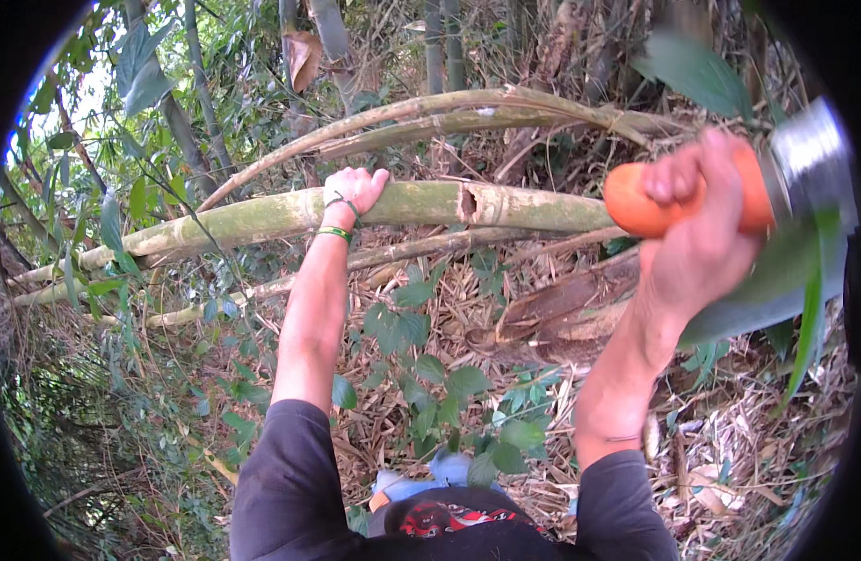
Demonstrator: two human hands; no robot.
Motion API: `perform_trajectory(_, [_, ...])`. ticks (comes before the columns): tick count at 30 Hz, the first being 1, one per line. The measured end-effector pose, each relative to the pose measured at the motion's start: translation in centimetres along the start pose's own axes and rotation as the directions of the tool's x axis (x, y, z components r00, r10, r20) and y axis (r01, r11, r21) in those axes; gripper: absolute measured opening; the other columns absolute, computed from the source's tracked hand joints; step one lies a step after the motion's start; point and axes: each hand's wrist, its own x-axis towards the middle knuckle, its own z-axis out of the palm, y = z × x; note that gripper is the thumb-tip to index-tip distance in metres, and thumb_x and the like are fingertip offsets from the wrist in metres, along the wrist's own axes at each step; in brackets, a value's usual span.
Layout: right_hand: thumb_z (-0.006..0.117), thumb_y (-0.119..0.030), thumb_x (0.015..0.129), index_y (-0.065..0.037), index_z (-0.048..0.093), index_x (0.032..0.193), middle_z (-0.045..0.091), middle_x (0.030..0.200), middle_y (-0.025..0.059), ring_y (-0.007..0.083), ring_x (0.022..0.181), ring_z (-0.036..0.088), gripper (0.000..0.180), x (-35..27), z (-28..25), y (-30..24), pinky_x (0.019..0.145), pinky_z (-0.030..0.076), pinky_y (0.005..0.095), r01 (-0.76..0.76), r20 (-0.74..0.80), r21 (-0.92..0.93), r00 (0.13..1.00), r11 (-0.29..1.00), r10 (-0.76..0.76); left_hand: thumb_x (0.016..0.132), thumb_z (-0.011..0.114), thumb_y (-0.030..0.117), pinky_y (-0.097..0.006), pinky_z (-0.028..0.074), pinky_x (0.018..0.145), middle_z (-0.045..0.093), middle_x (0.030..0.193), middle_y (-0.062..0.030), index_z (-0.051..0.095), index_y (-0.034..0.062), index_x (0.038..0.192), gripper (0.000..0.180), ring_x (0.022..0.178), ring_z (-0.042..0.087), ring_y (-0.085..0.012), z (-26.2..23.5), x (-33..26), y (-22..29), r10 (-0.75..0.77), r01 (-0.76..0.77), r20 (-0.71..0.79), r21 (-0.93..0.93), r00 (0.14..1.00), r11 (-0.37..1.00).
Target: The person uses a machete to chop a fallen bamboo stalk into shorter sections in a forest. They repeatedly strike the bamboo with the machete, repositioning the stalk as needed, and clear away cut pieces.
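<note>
A thick green-and-tan bamboo stem (248, 217) lies bent across the view in front of me. My left hand (354, 194) is closed over it, left of a dark jagged hole (467, 202) in its wall. At the right, my right hand (701, 224) is wrapped round the orange handle of a machete (627, 198). Its broad metal blade (767, 299) is blurred and partly behind leaves. The handle's rounded end overlaps the bamboo's right end in the view; I cannot tell whether they touch.
A thinner arched bamboo stem (402, 110) crosses beyond the thick one, and another thin stem (262, 288) runs below it. A brown, rough log-like piece (552, 337) lies near my right forearm. Standing bamboo (332, 42) rises behind. Leafy plants (402, 327) grow among dry litter.
</note>
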Motion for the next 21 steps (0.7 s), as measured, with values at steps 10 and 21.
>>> perform_trajectory(10, [0.073, -0.015, 0.087, -0.010, 0.056, 0.082, 0.053, 0.055, -0.0006, 0.0118, 0.043, 0.053, 0.018, -24.3, -3.9, 16.8, 0.041, 0.042, 0.0295, -0.879, 0.030, -0.249, 0.413, 0.407, 0.910, 0.096, 0.037, 0.049, -0.048, 0.056, 0.078, 0.073, 0.091, -0.0211, 0.075, 0.0083, 0.086, 0.057, 0.088, 0.071, -0.0390, 0.5, 1.4, 1.1, 0.004, -0.020, -0.141, -0.108, 0.990, 0.994])
perform_trajectory(21, [0.049, -0.014, 0.094, -0.005, 0.052, 0.080, 0.046, 0.061, 0.0018, 0.0143, 0.053, 0.044, 0.016, -4.8, -0.2, 6.9, 0.054, 0.042, 0.0317, 0.128, -0.057, -0.021, 0.990, 0.992, -0.129, 0.094, 0.033, 0.051, -0.047, 0.055, 0.083, 0.072, 0.091, -0.0239, 0.076, 0.0035, 0.086, 0.064, 0.090, 0.071, -0.0383, -0.4, 0.3, 3.8, -0.072, 0.057, -0.061, -0.222, 0.996, 0.973])
